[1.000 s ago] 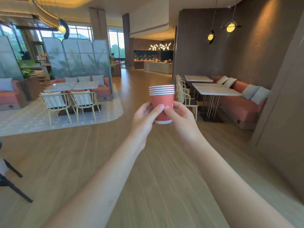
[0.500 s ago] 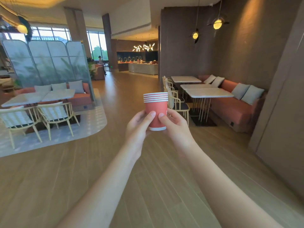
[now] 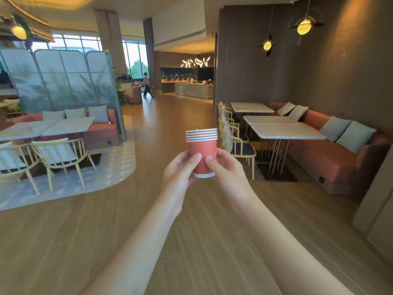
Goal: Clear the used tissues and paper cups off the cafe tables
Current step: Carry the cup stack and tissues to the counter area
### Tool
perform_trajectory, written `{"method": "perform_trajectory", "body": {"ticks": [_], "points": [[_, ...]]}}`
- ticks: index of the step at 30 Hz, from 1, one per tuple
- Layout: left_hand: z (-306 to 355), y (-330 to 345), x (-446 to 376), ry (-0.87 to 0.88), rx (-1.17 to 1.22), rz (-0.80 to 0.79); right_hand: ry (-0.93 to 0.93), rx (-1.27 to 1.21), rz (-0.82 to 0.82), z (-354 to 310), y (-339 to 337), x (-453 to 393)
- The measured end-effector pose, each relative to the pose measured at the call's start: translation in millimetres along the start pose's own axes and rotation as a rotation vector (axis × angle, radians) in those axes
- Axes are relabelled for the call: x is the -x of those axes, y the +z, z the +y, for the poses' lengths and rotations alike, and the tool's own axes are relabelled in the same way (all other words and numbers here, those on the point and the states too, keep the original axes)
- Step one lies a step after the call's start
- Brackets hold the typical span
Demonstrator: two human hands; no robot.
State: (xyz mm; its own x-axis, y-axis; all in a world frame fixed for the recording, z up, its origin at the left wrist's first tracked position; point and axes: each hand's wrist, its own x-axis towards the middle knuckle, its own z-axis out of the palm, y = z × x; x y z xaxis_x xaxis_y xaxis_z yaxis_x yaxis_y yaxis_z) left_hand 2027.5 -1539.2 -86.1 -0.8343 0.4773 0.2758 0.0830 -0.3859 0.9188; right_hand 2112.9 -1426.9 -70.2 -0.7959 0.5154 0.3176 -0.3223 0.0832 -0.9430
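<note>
A stack of several nested red paper cups [image 3: 202,150] with white rims is held upright at arm's length in the middle of the view. My left hand [image 3: 179,170] grips its left side with the thumb across the front. My right hand [image 3: 225,169] grips the right side, thumb tip beside the left thumb. Both hands hold the stack over the wooden floor, away from any table. No tissues are visible.
White cafe tables [image 3: 285,131] with cream chairs [image 3: 238,145] and a red bench sofa [image 3: 331,154] stand at right. More tables [image 3: 49,128] and chairs sit on a pale rug at left. A person [image 3: 146,85] walks far down the wooden aisle.
The view has swung and moved forward along the aisle; the right-hand tables are closer. Both hands keep the same grip on the cup stack.
</note>
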Motion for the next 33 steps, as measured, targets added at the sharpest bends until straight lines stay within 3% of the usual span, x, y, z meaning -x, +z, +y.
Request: {"method": "perform_trajectory", "body": {"ticks": [8, 17, 24, 33], "points": [[-49.2, -36.1, -172.5, 0.021, -0.04, 0.047, 0.013, -0.009, -0.096, 68.6, 19.5, -179.1], [-120.6, -80.5, -407.6, -0.021, 0.014, 0.053, 0.051, 0.006, -0.056, 161.3, 51.0, -402.0], [-180.9, -76.8, -564.9, -0.105, 0.032, 0.002, 0.117, 0.008, 0.031, 220.9, 34.4, -547.1], [-289.7, -77.1, -798.1, -0.171, 0.038, 0.08, 0.193, -0.049, 0.036, 335.1, 5.3, -777.5]]}}
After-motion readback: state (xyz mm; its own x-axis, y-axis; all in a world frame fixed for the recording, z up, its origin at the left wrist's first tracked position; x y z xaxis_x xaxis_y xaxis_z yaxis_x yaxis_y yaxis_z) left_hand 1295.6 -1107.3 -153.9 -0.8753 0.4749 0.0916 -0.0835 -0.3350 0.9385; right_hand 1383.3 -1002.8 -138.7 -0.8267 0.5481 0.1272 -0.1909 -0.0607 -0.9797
